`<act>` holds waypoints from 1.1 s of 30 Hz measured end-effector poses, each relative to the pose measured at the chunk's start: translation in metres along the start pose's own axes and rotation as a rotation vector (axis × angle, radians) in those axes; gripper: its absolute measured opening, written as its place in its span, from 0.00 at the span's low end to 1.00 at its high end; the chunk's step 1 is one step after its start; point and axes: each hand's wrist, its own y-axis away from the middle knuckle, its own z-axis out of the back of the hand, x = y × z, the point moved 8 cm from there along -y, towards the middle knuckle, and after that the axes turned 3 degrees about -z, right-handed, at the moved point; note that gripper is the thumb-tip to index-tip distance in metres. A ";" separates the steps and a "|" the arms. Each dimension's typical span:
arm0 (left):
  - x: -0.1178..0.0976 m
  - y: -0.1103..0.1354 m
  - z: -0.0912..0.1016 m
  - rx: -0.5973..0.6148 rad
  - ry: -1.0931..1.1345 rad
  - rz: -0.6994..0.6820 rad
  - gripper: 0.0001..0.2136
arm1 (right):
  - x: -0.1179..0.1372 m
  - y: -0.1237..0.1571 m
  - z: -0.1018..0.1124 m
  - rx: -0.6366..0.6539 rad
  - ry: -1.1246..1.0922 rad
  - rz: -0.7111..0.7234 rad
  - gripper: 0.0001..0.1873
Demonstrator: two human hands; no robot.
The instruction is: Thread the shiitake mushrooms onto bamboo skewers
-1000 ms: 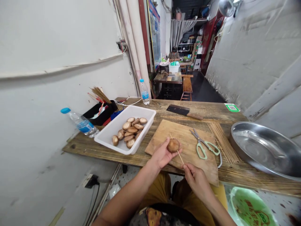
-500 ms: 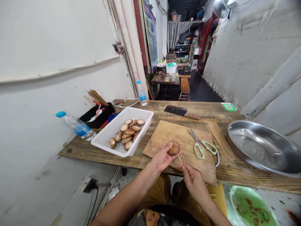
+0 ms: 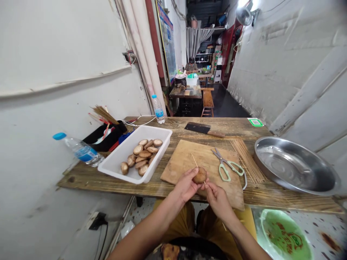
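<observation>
A brown mushroom is held in my left hand, thumb on its edge and fingers beneath. A thin wooden skewer runs through the mushroom, its far end sticking out toward the cutting board. Close by, my right hand pinches the skewer just below the mushroom, near the board's front edge. Green-handled scissors lie spread on the board to the right. More mushrooms lie in a white plastic tub to the left.
A cleaver lies behind the board. Loose skewers and a steel basin are at the right. Two water bottles and a black container stand left and behind. A green basin is on the floor. A person sits far back.
My right hand has moved up along the skewer, close to the mushroom. More of the skewer now sticks out on the far side. The whole view has shifted slightly.
</observation>
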 end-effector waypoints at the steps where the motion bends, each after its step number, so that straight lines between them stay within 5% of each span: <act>1: 0.001 0.000 -0.001 0.016 0.008 -0.006 0.10 | -0.003 -0.001 0.002 0.002 -0.012 -0.007 0.18; 11: -0.004 0.000 0.000 0.092 0.025 -0.072 0.15 | -0.011 -0.012 0.008 0.071 -0.066 -0.016 0.20; 24: -0.013 0.008 0.011 0.040 -0.128 -0.029 0.18 | -0.028 -0.012 0.009 0.059 -0.070 -0.075 0.19; 28: -0.077 0.019 0.026 -0.037 -0.332 -0.263 0.18 | -0.038 -0.014 0.016 0.059 -0.105 -0.097 0.21; 31: -0.156 0.035 0.043 -0.182 -0.964 -0.591 0.16 | -0.052 -0.015 0.023 0.021 -0.109 -0.139 0.23; 32: -0.179 0.038 0.046 -0.250 -1.307 -0.655 0.16 | -0.057 -0.016 0.025 0.005 -0.110 -0.151 0.24; 33: -0.196 0.037 0.054 -0.271 -1.420 -0.662 0.16 | -0.060 -0.016 0.026 -0.006 -0.113 -0.159 0.25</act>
